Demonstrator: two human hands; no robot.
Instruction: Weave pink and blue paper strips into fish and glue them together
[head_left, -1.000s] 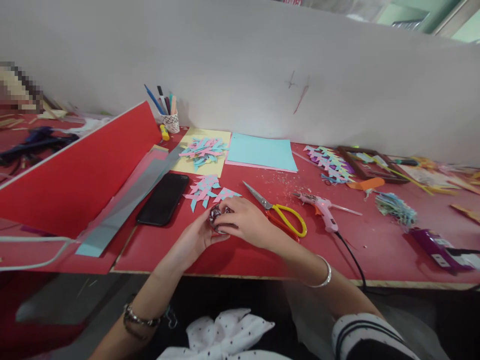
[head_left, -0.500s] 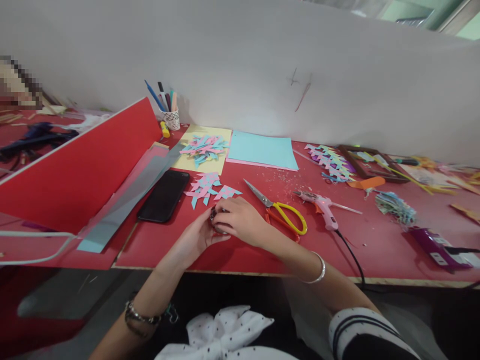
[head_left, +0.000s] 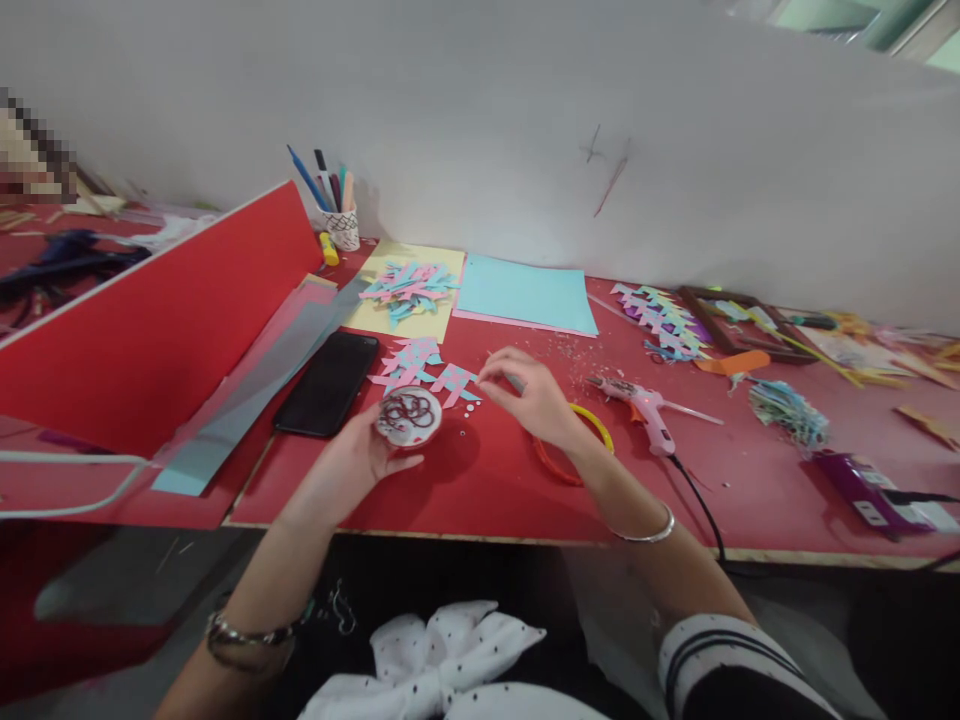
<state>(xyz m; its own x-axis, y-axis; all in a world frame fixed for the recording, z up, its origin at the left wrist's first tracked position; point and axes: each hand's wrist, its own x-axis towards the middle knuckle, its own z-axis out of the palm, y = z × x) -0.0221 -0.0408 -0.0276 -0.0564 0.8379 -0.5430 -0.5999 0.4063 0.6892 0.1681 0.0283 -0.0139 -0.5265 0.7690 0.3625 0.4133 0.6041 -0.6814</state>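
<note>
The left hand (head_left: pixel 360 445) cups a small dish (head_left: pixel 409 430) just left of the frame's centre; whether the dark loops in it are string or pattern is unclear. The right hand (head_left: pixel 536 395), near the centre, has thumb and fingertips drawn close together; whether they pinch anything is too small to tell. A few white dots (head_left: pixel 469 409) lie on the red surface (head_left: pixel 480 500) between the hands. Just above the dish, some pink-and-blue pieces (head_left: pixel 409 362) look already put together. Higher up, a pile of strips (head_left: pixel 409 290) lies loose, seemingly not yet worked in. A longer chain (head_left: pixel 664 320) at the right looks well advanced, so the work seems partly done, with material left over.
</note>
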